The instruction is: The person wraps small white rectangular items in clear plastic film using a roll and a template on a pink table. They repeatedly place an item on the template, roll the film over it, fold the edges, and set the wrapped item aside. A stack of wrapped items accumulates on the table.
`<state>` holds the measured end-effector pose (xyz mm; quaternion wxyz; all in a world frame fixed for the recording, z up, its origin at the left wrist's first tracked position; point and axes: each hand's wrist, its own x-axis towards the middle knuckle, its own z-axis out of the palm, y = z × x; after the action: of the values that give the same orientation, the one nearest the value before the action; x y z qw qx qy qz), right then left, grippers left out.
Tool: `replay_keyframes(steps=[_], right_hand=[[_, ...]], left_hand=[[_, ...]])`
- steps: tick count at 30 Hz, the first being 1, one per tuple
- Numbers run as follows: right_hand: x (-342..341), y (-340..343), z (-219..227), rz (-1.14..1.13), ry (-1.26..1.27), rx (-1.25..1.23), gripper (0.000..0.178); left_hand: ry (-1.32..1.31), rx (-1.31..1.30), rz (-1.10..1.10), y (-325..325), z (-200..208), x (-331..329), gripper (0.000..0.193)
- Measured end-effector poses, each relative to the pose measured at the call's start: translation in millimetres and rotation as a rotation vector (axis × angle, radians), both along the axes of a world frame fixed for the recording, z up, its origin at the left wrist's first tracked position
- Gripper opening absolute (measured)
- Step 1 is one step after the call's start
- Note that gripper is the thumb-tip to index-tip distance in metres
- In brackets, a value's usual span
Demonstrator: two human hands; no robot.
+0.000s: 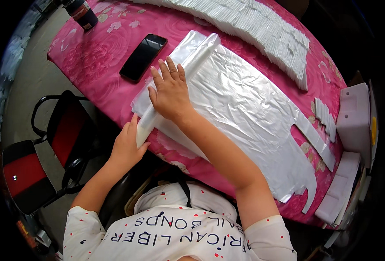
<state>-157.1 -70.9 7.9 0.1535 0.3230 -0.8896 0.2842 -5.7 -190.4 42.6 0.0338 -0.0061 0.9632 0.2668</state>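
A stack of clear plastic carrier bags (240, 113) lies spread over the table, its cut-out handles toward the right. The left end is turned over into a long fold (199, 56) running from near to far. My left hand (128, 142) closes around the near end of that fold, thumb on one side and fingers on the other. Flat on top of the fold rests my right hand (171, 91), fingers spread and pointing away from me. The layers beneath my right palm are hidden.
A black phone (143, 57) lies just left of the bags, and a dark cup (83, 15) stands at the far left. Long rows of packed white folded pieces (262, 32) line the far side. White boxes (353, 122) edge the pink tablecloth (88, 61). A red-black chair (66, 130) stands left.
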Motion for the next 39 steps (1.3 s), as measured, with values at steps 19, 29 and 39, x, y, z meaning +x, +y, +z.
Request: replay_keyframes(steps=[19,29,39], right_hand=[[44,127,80,0.121,-1.078,-1.355,0.075],[82,169,77,0.265,-1.061,-1.415,0.074],[111,170,71,0.170,-1.059,-1.421,0.078]], left_hand=[[-0.720,1.324,-0.044,84,42,7,0.046],[-0.668,1.246,-0.091,135,50,12,0.043],[-0.800,1.209,-0.102,142,55,13,0.038]])
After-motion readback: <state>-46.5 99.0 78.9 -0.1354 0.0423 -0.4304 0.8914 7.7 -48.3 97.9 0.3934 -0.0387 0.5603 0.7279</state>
